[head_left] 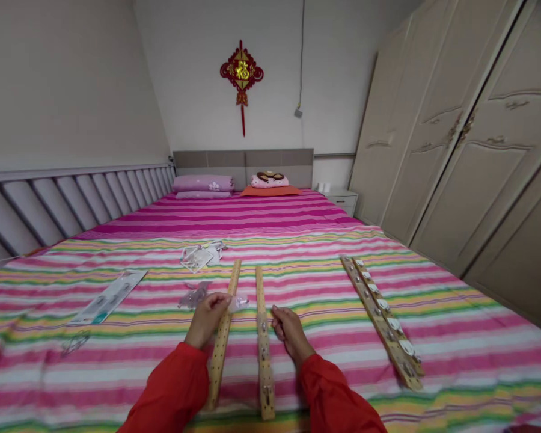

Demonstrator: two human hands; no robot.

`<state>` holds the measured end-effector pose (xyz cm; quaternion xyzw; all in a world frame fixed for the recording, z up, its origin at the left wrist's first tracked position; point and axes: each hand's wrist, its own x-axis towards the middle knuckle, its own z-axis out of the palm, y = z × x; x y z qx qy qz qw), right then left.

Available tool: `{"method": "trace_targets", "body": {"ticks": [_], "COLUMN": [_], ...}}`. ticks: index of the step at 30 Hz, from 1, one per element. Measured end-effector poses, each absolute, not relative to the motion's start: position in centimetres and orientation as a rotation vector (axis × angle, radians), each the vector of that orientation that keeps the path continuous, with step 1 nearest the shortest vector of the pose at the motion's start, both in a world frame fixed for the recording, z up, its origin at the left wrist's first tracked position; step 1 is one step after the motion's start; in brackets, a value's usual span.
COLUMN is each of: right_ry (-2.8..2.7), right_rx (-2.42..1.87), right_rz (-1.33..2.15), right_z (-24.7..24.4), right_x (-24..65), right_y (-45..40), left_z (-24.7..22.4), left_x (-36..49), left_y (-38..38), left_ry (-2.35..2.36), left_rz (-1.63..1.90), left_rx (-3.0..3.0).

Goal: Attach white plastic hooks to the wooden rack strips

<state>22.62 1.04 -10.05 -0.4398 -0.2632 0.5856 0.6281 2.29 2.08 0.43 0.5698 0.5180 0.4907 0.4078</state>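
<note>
My left hand pinches a small clear plastic piece with something shiny in it, above a bare wooden strip with rows of holes. To its right lies a second wooden strip, its nearer part fitted with several small metal-and-clear pieces. Beside that strip, my right hand has its fingers curled and thumb pressed to the forefinger; whether anything tiny is between them cannot be made out. A little pile of clear plastic pieces rests just behind my left hand.
Two more fitted strips lie at the right, one with metal pieces, one with white discs. Left are a flat package and thin wire-like items. Crumpled packaging sits farther back on the striped bedsheet.
</note>
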Motion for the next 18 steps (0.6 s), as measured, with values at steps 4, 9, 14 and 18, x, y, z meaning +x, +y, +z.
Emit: {"method": "trace_targets", "body": {"ticks": [4, 9, 14, 18], "right_ry": [-0.527, -0.556, -0.761, -0.864], "right_rx": [-0.911, -0.836, -0.892, -0.922], "right_rz": [1.369, 1.455, 1.427, 1.426], "right_z": [-9.5, -8.3, -7.1, -6.5], "right_x": [23.2, 23.8, 24.3, 24.7], "right_y": [0.7, 0.4, 0.6, 1.0], "left_z": [0.2, -1.1, -1.1, -0.5], "left_x": [4.6, 6.4, 7.5, 8.2], "left_y": [2.3, 3.4, 4.6, 5.4], "left_ry": [1.220, 1.154, 1.158, 1.150], "left_rz": [1.103, 0.931, 0.826, 0.803], "left_rx": [1.644, 1.836, 2.018, 2.062]}}
